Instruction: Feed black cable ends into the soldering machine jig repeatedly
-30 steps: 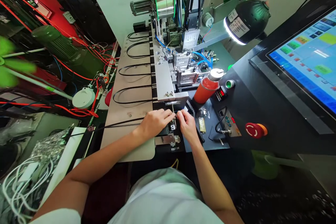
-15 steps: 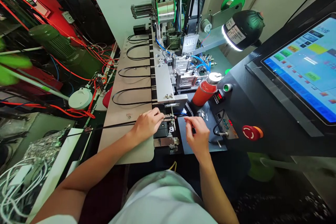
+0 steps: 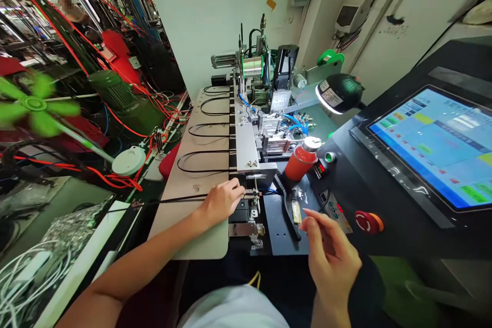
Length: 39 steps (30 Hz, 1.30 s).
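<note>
The black cable (image 3: 180, 199) lies across the lower part of the beige plate (image 3: 207, 246), below four looped black cables (image 3: 203, 152). It is thin, dark and uniform in width, with a smooth outer sheath. Its visible run is nearly straight, rising slightly toward the right, and its left portion extends past the plate's left edge. At the right, short wire ends with a reddish tint show at the metal fixture (image 3: 251, 193); their exact number and shape are too small to tell.

The left hand (image 3: 223, 199) is clamped on the black cable near its right end, with the fingertips beside the metal fixture. The right hand (image 3: 332, 261) is well apart from the cable, above the lower right of the dark desk (image 3: 277, 233). Its thumb and index fingertip are close; whether they touch cannot be told.

Blue wires (image 3: 271, 191) lie just right of the fixture. A red bottle (image 3: 300, 163) stands behind the curved black bar (image 3: 286, 210).
</note>
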{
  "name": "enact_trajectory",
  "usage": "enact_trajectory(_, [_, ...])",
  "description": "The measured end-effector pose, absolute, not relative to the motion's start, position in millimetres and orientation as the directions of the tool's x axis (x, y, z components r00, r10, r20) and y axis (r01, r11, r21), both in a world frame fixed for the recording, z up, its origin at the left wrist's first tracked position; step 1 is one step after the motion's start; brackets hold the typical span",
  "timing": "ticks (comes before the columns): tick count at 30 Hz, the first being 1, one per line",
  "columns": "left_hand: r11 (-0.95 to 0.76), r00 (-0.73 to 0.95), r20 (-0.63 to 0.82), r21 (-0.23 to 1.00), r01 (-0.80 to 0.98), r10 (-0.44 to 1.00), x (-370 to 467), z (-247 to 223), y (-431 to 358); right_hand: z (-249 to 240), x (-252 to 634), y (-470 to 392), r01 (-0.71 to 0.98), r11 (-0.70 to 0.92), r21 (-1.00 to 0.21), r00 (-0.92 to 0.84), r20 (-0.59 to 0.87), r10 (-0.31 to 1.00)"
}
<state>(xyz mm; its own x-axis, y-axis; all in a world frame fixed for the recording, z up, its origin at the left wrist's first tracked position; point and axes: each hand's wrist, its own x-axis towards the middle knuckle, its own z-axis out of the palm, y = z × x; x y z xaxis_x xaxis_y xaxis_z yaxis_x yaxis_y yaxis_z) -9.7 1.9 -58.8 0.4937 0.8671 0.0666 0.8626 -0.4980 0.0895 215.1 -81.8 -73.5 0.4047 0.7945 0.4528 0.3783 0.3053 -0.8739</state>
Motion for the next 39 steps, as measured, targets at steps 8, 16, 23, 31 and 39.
enact_trajectory(8, [-0.488, 0.480, 0.088, 0.140, 0.862, 0.873, -11, -60, 3, -74, 224, -94, 0.366, 0.324, -0.872, 0.413, 0.464, 0.783])
enact_trajectory(16, [-0.491, 0.483, 0.087, 0.120, 0.863, 0.871, -11, -59, 5, -66, 221, -92, 0.400, 0.420, -0.815, 0.280, 0.545, 0.790])
enact_trajectory(23, [-0.525, 0.504, 0.156, 0.158, 0.837, 0.850, -15, -66, 9, -56, 223, -82, 0.519, 0.470, -0.714, 0.141, 0.614, 0.777])
enact_trajectory(31, [-0.635, 0.568, 0.361, 0.097, 0.766, 0.740, -20, -62, 11, -1, 280, -42, 0.974, -0.038, -0.224, 0.195, 0.736, 0.649])
enact_trajectory(39, [-0.713, 0.551, 0.570, 0.091, 0.695, 0.610, -30, -34, -1, 29, 297, -3, 0.941, -0.308, -0.138, 0.314, 0.691, 0.651])
